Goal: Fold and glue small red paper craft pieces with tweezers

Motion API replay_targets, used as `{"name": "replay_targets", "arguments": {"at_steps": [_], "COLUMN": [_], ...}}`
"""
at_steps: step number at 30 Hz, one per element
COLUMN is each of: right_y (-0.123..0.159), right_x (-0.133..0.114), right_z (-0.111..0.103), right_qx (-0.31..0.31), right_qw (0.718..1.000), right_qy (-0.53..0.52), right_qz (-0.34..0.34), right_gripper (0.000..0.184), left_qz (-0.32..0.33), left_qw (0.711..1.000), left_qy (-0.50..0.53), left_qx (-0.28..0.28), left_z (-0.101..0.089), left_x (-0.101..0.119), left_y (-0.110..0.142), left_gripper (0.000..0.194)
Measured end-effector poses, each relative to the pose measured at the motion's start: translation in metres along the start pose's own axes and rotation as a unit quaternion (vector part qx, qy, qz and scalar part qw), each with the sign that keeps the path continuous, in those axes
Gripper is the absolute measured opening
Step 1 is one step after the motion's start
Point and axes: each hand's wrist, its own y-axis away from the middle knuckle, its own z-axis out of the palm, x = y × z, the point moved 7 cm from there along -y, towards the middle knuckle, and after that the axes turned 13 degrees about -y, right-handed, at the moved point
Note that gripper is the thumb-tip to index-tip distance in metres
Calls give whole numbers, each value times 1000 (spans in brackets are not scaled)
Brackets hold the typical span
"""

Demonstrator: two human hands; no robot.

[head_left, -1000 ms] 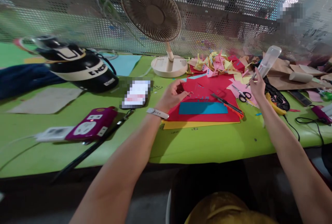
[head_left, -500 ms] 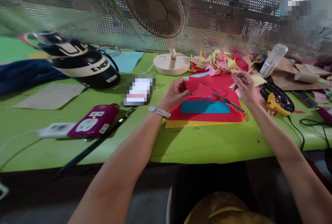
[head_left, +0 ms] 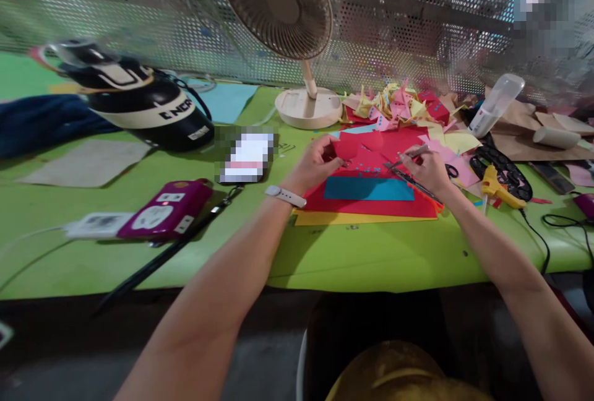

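Note:
My left hand [head_left: 318, 163], a pale band [head_left: 285, 195] on its wrist, is closed at the left edge of a red paper sheet [head_left: 364, 141], thumb and fingers pinching it. My right hand [head_left: 427, 167] is closed round slim metal tweezers [head_left: 416, 151], which point left over the red paper. Tiny blue bits [head_left: 369, 170] lie scattered between the hands. Below them is a blue paper strip [head_left: 369, 189] on a larger red sheet, with a yellow sheet [head_left: 366, 218] underneath. A cutter knife with an orange handle [head_left: 434, 200] lies partly hidden under my right hand.
A fan [head_left: 309, 107] stands behind, beside a heap of pink and yellow paper scraps [head_left: 394, 104]. Leftward are a phone [head_left: 248, 156], a purple power strip [head_left: 169, 206] and a black bottle [head_left: 148, 107]. On the right lie a yellow glue gun [head_left: 501, 189] and a clear bottle [head_left: 496, 104].
My right hand has moved down and left, bringing the tweezers to the red paper near the blue bits. Black scissor handles now show beside it. My left hand stays at the paper's edge.

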Motion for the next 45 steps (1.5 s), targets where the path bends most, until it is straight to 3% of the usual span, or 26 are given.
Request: {"name": "replay_targets", "arguments": {"at_steps": [3,8,12,20,41,45], "right_y": [2,5,7,5,6,6], "right_x": [-6,-6,-3,14,19,14], "right_z": [2,5,14,32,37,35], "right_qx": [-2,31,34,-5,-7,12], "right_qw": [999,993,989,973,979,981], "right_qy": [26,-101,-142,-233,-203,-190], "right_qz": [-34,-43,-34,1,-11,-37], "right_gripper": [23,22,19,33,30,27], "left_qz": [-7,-5,-3,-9,-2,3], "left_qw": [1000,1000,1000,1000,1000,1000], "left_qy": [-4,3,6,6,-24,-27], "left_qx": [5,-8,-9,-1,-5,-11], "left_z": [0,1,1,1,4,5], "left_x": [-2,0,1,-4,-13,-11], "left_y": [0,0,1,-1,-1,-1], "left_gripper": [30,31,29,25,29,30]}}
